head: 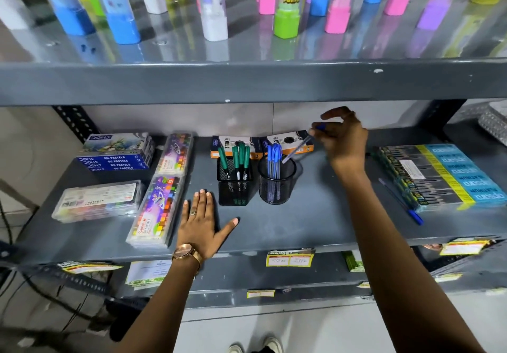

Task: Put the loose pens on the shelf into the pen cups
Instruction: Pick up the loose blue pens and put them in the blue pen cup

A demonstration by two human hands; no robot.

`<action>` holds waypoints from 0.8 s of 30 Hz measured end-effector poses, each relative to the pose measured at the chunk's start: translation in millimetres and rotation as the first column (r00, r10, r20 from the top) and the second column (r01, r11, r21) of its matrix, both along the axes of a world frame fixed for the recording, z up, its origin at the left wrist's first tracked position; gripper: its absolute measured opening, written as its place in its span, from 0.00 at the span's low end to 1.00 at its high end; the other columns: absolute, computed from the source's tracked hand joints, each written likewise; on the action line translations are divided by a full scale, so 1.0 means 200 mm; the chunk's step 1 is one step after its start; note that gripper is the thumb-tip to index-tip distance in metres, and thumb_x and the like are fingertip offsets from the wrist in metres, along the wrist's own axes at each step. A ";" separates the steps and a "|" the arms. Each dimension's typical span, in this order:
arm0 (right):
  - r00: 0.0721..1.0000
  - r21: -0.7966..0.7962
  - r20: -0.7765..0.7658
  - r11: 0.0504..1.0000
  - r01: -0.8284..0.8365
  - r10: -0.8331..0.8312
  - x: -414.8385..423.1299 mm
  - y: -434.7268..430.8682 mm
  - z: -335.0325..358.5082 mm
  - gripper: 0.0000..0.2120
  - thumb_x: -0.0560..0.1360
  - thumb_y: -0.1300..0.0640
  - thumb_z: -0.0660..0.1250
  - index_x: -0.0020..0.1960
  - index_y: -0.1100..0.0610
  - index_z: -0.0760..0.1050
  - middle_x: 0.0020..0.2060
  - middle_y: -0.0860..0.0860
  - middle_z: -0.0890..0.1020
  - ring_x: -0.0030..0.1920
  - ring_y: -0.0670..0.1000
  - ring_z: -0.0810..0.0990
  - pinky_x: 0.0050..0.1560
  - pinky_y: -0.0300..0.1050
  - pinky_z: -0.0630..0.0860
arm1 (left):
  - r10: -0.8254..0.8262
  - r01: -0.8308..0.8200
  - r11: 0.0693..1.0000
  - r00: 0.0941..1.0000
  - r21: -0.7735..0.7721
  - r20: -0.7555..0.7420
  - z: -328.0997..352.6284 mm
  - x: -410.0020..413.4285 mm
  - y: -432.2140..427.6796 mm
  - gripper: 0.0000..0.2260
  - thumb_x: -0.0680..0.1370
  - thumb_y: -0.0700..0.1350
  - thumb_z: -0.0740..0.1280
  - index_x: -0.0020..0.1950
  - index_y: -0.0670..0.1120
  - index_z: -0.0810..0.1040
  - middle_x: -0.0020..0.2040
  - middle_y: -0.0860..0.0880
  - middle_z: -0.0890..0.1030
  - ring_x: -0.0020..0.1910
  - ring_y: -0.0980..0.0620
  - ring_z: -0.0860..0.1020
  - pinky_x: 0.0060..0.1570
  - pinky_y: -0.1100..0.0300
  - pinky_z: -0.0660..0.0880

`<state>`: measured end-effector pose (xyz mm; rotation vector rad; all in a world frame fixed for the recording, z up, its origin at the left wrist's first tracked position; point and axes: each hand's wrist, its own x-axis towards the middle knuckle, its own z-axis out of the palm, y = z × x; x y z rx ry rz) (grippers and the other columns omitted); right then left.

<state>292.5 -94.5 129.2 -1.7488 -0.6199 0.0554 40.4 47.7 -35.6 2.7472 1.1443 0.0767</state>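
Two black mesh pen cups stand mid-shelf: a square cup (234, 188) with green pens (238, 157) and a round cup (276, 185) with blue pens (274, 160). My right hand (343, 138) is raised behind and right of the round cup, pinching a clear blue-capped pen (297, 148) whose tip slants down into that cup's mouth. My left hand (203, 221) lies flat on the grey shelf (301, 229), fingers spread, just left of the square cup. One loose blue pen (400, 201) lies on the shelf at the right, beside a pencil pack.
Pastel boxes (115, 152) and crayon cases (159, 210) fill the shelf's left side. Orange pen boxes (236, 145) sit behind the cups. A blue and yellow pencil pack (444, 174) lies right. The upper shelf edge (247, 81) hangs low over my right hand.
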 end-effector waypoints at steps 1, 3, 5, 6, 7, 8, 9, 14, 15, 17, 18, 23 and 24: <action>1.000 -0.036 -0.012 0.999 -0.017 0.017 0.00 0.04 -0.02 0.16 0.66 0.74 0.74 0.48 0.63 0.74 0.42 0.66 0.83 0.32 0.39 0.83 0.42 0.34 0.82 | -0.001 0.001 1.000 1.000 0.000 0.001 0.00 0.00 0.00 0.48 0.68 0.75 0.37 0.78 0.43 0.44 0.79 0.46 0.47 0.78 0.50 0.42 0.75 0.51 0.35; 0.998 -0.116 -0.004 0.992 -0.059 0.059 0.00 0.10 -0.07 0.15 0.65 0.74 0.76 0.46 0.65 0.75 0.44 0.69 0.83 0.39 0.53 0.86 0.48 0.49 0.84 | -0.002 0.002 1.000 1.000 -0.001 0.004 0.00 0.00 0.00 0.48 0.68 0.75 0.37 0.78 0.43 0.44 0.79 0.46 0.47 0.78 0.50 0.42 0.75 0.51 0.34; 0.996 -0.246 0.039 0.967 -0.067 0.079 -0.01 0.15 -0.14 0.14 0.63 0.69 0.79 0.45 0.67 0.77 0.43 0.68 0.84 0.44 0.62 0.84 0.51 0.58 0.82 | -0.004 0.004 1.000 1.000 0.000 0.002 0.00 -0.01 0.00 0.48 0.68 0.75 0.37 0.78 0.43 0.43 0.79 0.46 0.46 0.78 0.50 0.42 0.74 0.52 0.33; 0.996 -0.288 0.034 0.955 -0.071 0.084 -0.01 0.16 -0.17 0.14 0.63 0.68 0.79 0.45 0.67 0.78 0.42 0.67 0.84 0.44 0.62 0.84 0.51 0.57 0.82 | -0.006 0.006 1.000 1.000 0.002 0.000 0.01 0.00 0.00 0.48 0.68 0.75 0.37 0.78 0.43 0.43 0.79 0.46 0.46 0.78 0.50 0.41 0.74 0.52 0.33; 0.996 -0.304 0.006 0.949 -0.085 0.092 -0.01 0.18 -0.20 0.14 0.63 0.67 0.79 0.45 0.67 0.78 0.43 0.66 0.84 0.43 0.61 0.83 0.52 0.57 0.82 | -0.007 0.007 1.000 1.000 0.003 0.001 0.01 0.00 0.00 0.48 0.68 0.75 0.37 0.78 0.43 0.43 0.79 0.45 0.46 0.78 0.50 0.41 0.74 0.52 0.33; 0.994 -0.307 -0.020 0.946 -0.105 0.103 -0.02 0.20 -0.22 0.14 0.63 0.68 0.79 0.46 0.66 0.79 0.44 0.65 0.85 0.43 0.58 0.83 0.53 0.56 0.82 | -0.008 0.008 1.000 1.000 0.003 0.001 0.01 0.00 0.00 0.48 0.68 0.75 0.36 0.78 0.43 0.43 0.79 0.45 0.46 0.78 0.50 0.41 0.74 0.52 0.33; 0.992 -0.317 -0.031 0.941 -0.123 0.119 -0.02 0.22 -0.24 0.14 0.64 0.68 0.78 0.47 0.66 0.80 0.45 0.63 0.85 0.43 0.56 0.83 0.53 0.54 0.82 | -0.008 0.008 1.000 1.000 0.003 0.000 0.01 0.00 0.00 0.48 0.68 0.75 0.36 0.78 0.43 0.43 0.79 0.45 0.46 0.78 0.50 0.41 0.74 0.52 0.33; 0.990 -0.364 0.107 0.930 -0.043 0.088 -0.05 0.20 -0.28 0.04 0.70 0.58 0.76 0.41 0.59 0.83 0.35 0.52 0.81 0.37 0.48 0.77 0.40 0.40 0.71 | -0.009 0.009 1.000 1.000 0.007 0.002 0.01 0.00 -0.01 0.47 0.69 0.74 0.37 0.78 0.43 0.43 0.79 0.45 0.46 0.78 0.50 0.42 0.74 0.52 0.33; 0.987 -0.360 0.158 0.932 0.035 0.024 -0.04 0.17 -0.29 0.05 0.71 0.57 0.74 0.39 0.57 0.82 0.35 0.54 0.81 0.38 0.51 0.79 0.38 0.42 0.70 | -0.009 0.009 1.000 1.000 0.004 0.003 0.01 0.00 -0.01 0.47 0.69 0.74 0.37 0.78 0.43 0.43 0.79 0.45 0.46 0.78 0.50 0.42 0.74 0.52 0.33; 0.967 -0.394 0.222 0.897 0.202 -0.120 0.01 0.08 -0.33 0.09 0.74 0.56 0.71 0.50 0.61 0.81 0.48 0.62 0.83 0.49 0.59 0.81 0.48 0.49 0.76 | -0.009 0.009 1.000 1.000 0.006 0.000 0.01 0.00 -0.01 0.47 0.69 0.74 0.37 0.78 0.43 0.43 0.79 0.45 0.46 0.78 0.50 0.42 0.74 0.52 0.33; 0.954 -0.453 0.229 0.846 0.281 -0.194 0.04 0.02 -0.35 0.14 0.74 0.56 0.70 0.56 0.62 0.79 0.54 0.64 0.81 0.56 0.62 0.79 0.54 0.52 0.76 | -0.008 0.008 1.000 1.000 0.010 -0.001 0.01 0.00 -0.01 0.47 0.69 0.74 0.37 0.78 0.43 0.43 0.79 0.45 0.46 0.78 0.50 0.42 0.74 0.52 0.34; 0.887 -0.805 0.232 0.434 0.405 -0.398 0.11 -0.30 -0.48 0.22 0.77 0.56 0.66 0.67 0.66 0.68 0.66 0.64 0.71 0.67 0.66 0.67 0.65 0.57 0.69 | -0.005 0.005 1.000 1.000 0.024 -0.012 0.01 0.02 -0.01 0.47 0.67 0.72 0.36 0.78 0.43 0.45 0.80 0.45 0.48 0.78 0.49 0.44 0.75 0.51 0.37; 0.884 -0.832 0.224 0.392 0.392 -0.409 0.11 -0.34 -0.50 0.23 0.78 0.56 0.65 0.68 0.66 0.67 0.67 0.64 0.69 0.68 0.65 0.66 0.66 0.57 0.68 | -0.003 0.003 1.000 1.000 0.018 -0.010 0.01 0.02 -0.01 0.47 0.67 0.72 0.37 0.78 0.43 0.45 0.80 0.45 0.48 0.78 0.49 0.44 0.76 0.51 0.37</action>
